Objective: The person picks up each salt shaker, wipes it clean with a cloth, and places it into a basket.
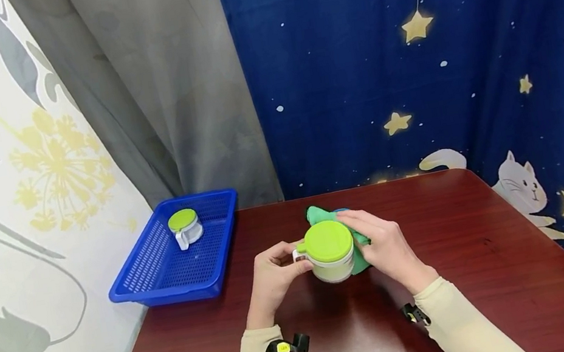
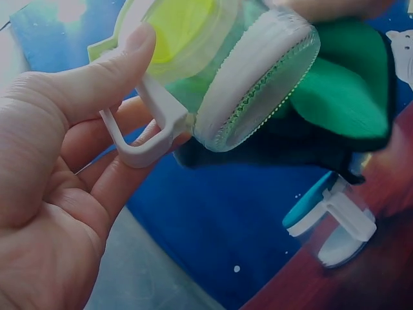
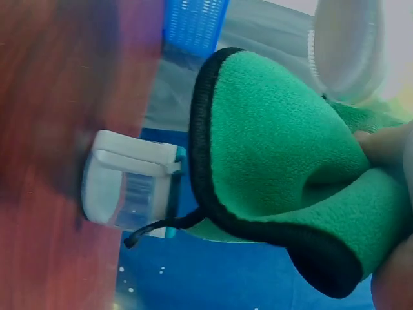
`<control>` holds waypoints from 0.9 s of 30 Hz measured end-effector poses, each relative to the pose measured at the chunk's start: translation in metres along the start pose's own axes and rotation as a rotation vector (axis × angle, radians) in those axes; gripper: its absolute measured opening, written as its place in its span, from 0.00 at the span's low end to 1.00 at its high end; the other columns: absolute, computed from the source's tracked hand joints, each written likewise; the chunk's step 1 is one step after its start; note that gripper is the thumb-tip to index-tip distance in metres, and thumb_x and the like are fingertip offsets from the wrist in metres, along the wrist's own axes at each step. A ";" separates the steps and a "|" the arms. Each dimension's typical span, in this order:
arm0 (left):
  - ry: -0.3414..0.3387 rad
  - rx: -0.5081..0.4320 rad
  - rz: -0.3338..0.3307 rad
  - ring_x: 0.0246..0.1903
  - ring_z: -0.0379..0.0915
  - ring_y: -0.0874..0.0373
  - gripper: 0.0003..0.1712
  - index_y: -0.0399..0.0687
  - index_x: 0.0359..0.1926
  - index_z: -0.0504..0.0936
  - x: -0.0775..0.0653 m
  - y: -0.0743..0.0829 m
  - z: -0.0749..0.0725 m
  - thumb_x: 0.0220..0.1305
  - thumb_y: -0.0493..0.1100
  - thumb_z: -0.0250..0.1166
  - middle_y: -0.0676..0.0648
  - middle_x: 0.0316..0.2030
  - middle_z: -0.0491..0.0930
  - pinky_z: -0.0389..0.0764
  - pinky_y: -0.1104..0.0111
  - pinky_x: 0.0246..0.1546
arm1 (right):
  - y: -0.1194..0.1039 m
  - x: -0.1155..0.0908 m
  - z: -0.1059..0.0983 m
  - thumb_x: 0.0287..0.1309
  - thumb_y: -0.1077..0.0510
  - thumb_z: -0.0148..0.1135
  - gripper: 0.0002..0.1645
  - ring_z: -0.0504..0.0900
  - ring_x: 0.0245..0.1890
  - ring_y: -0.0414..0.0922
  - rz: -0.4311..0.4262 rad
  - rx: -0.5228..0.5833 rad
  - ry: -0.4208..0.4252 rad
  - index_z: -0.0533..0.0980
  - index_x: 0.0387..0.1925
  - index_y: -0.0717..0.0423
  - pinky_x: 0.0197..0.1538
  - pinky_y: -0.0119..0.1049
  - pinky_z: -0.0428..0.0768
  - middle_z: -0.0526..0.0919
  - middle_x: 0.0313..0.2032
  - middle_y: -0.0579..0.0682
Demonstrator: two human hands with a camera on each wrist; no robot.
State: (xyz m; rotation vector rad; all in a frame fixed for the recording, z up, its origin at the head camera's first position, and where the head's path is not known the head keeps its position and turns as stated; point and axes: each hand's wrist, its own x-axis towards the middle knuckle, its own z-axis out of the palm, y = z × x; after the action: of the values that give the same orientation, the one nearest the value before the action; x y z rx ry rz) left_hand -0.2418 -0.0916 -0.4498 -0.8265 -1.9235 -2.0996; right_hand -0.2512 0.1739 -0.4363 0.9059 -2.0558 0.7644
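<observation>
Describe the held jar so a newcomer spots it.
Over the dark red table, find the left hand. It holds the jar by a white handle, beside the green cloth in the right hand. Its lime lid rules out the teal-lidded jar; being held, the jar in the blue basket.

Dark red table [image 1: 495, 265] — blue basket [image 1: 179, 293] left, blue-lidded jar [image 3: 132, 184] standing toward back.

Starry blue curtain [image 1: 333, 81] — grey curtain [image 1: 180, 93] — shiny brown table [image 1: 486, 242].
</observation>
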 end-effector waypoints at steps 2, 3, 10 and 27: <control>0.009 -0.009 0.002 0.47 0.84 0.45 0.15 0.37 0.41 0.87 -0.002 0.002 -0.002 0.50 0.32 0.78 0.40 0.45 0.87 0.85 0.59 0.42 | 0.000 -0.005 0.004 0.48 0.74 0.72 0.36 0.80 0.58 0.43 -0.025 -0.003 -0.028 0.80 0.60 0.49 0.56 0.39 0.79 0.80 0.59 0.44; 0.014 -0.014 0.004 0.46 0.84 0.45 0.16 0.37 0.42 0.87 -0.003 0.003 -0.003 0.50 0.32 0.78 0.40 0.45 0.87 0.85 0.59 0.42 | 0.000 -0.008 0.005 0.47 0.74 0.72 0.35 0.81 0.57 0.43 -0.037 -0.011 -0.042 0.81 0.58 0.49 0.55 0.40 0.80 0.80 0.58 0.44; 0.036 -0.043 0.001 0.44 0.84 0.46 0.15 0.35 0.40 0.86 -0.006 0.005 -0.007 0.50 0.32 0.79 0.38 0.43 0.86 0.85 0.57 0.42 | 0.001 -0.017 0.011 0.49 0.72 0.72 0.29 0.82 0.54 0.43 -0.052 -0.012 -0.078 0.84 0.53 0.49 0.51 0.41 0.82 0.81 0.56 0.44; -0.132 -0.003 -0.055 0.36 0.85 0.50 0.12 0.39 0.37 0.86 -0.008 0.003 0.003 0.52 0.36 0.79 0.41 0.42 0.87 0.86 0.60 0.35 | -0.002 0.003 -0.012 0.51 0.71 0.74 0.33 0.80 0.56 0.42 0.110 0.132 0.041 0.82 0.58 0.45 0.60 0.29 0.73 0.82 0.56 0.43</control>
State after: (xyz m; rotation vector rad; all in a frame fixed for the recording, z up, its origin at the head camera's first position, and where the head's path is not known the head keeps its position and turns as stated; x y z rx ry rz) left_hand -0.2330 -0.0908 -0.4515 -0.9462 -2.0307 -2.1287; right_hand -0.2466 0.1810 -0.4269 0.8472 -2.0516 0.9800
